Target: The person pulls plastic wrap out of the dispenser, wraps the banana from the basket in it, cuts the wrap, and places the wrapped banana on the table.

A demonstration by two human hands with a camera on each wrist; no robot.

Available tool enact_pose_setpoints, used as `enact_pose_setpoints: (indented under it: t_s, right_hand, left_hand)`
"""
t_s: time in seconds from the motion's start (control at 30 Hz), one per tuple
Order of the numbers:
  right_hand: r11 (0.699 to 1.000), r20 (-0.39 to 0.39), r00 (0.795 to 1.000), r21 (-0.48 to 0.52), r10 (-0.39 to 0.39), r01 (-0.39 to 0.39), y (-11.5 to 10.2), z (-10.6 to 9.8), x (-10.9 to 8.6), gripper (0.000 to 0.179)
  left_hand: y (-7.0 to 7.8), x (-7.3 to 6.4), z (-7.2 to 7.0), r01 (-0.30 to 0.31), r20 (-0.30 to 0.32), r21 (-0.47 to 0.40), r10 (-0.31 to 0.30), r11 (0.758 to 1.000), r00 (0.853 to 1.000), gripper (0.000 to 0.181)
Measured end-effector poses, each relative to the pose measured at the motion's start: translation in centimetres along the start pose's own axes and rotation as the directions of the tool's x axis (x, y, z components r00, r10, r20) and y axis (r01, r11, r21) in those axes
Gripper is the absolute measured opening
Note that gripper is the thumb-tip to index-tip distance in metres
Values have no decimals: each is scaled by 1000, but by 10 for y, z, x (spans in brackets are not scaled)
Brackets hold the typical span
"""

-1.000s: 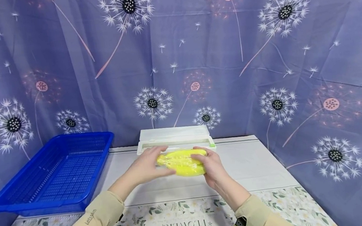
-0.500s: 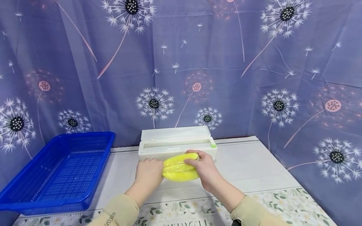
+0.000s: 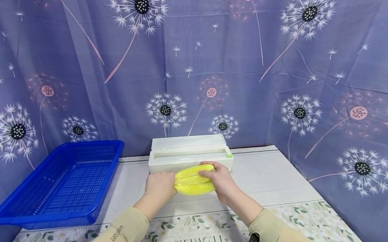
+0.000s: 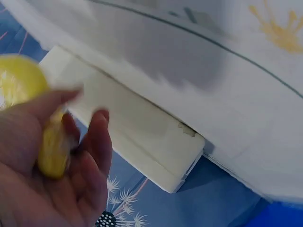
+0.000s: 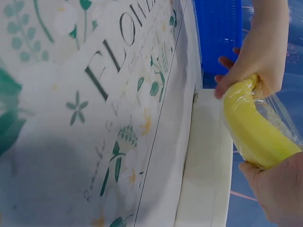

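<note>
A bunch of yellow bananas in clear plastic film is held up between both hands, above the table. The left hand grips the narrow stem end, its fingers curled; in the left wrist view the yellow end shows between palm and fingers. At the other end, the right hand pinches the bananas, thumb on the near side. In the right wrist view, loose film stands out beside the fruit. Just behind the hands is a long white box with its lid raised and a green piece at its right end.
A blue plastic basket with a perforated bottom stands at the left of the table. The tablecloth is white at the back and flower-printed in front. A purple dandelion curtain encloses the back and sides.
The left hand, first spread around the bananas' left end, has closed on that end. The bananas have shifted slightly left and down. Over the last half second, little differs.
</note>
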State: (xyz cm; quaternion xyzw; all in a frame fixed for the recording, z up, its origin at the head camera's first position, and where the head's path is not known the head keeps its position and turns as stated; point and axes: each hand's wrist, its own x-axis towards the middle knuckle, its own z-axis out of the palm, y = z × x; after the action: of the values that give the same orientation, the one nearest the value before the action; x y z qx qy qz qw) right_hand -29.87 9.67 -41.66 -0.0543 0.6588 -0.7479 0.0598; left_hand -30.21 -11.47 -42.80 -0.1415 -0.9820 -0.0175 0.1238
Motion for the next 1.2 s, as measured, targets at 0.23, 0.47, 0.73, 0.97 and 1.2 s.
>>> enact_pose_setpoints:
  t_s: [0.23,0.47,0.73,0.97,1.2]
  right_hand:
    - [1000,32,999,20,16,-17,1,-11,3,51]
    - [995,51,999,104,-4,-1,0,-17,6,47]
    - [991,80,997,134,-5,-6,1,-19,8,52]
    - [999,93,995,45,23,-27,1,-16,7,59]
    - [987,-50,996,-138,78,-84,4,-15,5,66]
  left_hand:
    - [-13,3,-6,90,300,-466,61,880,952,57]
    - [-19,4,-7,215,315,-685,17,696,949,67]
    - [-15,3,-3,230,277,-784,-7,577,961,55]
    - [-13,1,1,240,261,-791,-45,562,964,53]
    - [-12,0,2,264,249,-786,-105,559,963,45]
